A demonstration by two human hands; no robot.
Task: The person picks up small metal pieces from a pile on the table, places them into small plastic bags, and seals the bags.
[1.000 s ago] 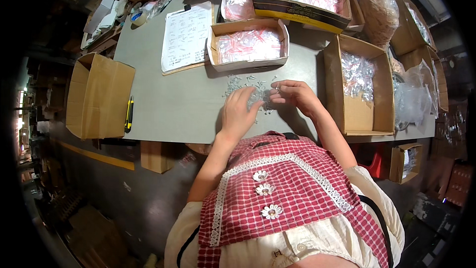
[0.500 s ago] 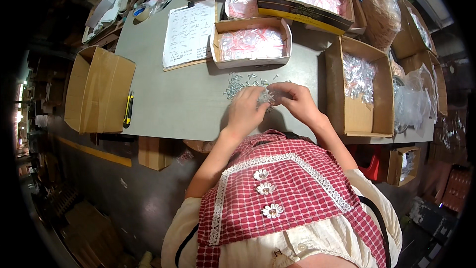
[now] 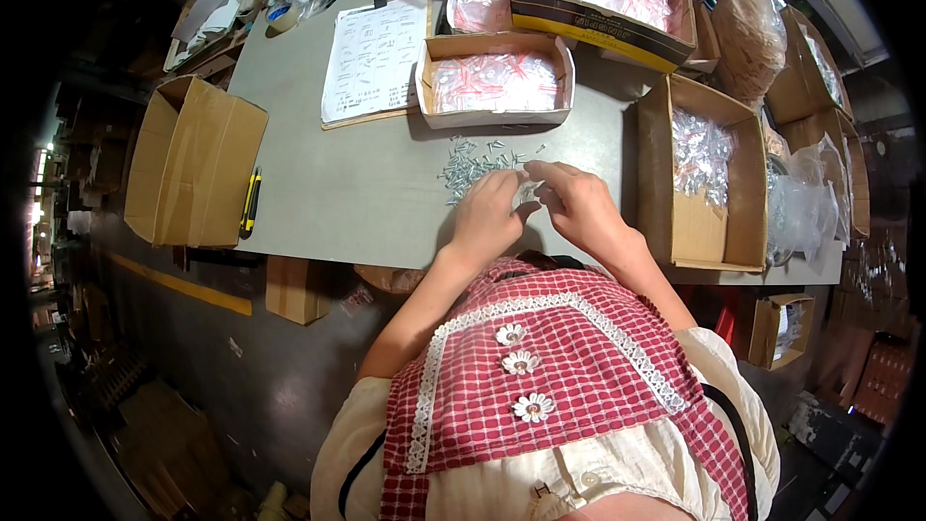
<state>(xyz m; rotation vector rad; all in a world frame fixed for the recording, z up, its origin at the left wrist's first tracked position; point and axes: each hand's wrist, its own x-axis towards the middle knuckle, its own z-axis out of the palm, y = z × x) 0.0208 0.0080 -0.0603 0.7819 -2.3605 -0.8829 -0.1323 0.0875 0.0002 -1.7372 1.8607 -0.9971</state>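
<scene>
Near the table's front edge my left hand is closed, its fingers and thumb at a small clear plastic bag. From the other side my right hand has its fingers curled in at the same bag; its fingertips are close to the left hand's. Most of the bag is hidden between the hands, and its contents are too small to make out. Just beyond my left fingers lies a loose heap of small silvery screws, with a few scattered toward the right.
Beyond the screws stands a white box of filled small bags, beside a clipboard with a paper sheet. Open cardboard boxes flank the table, one left, one right with bagged hardware. A yellow-black utility knife lies left.
My right hand has shifted slightly right and down, and the left hand slightly too. Less of the clear bag shows between them. The whole view has shifted a little.
</scene>
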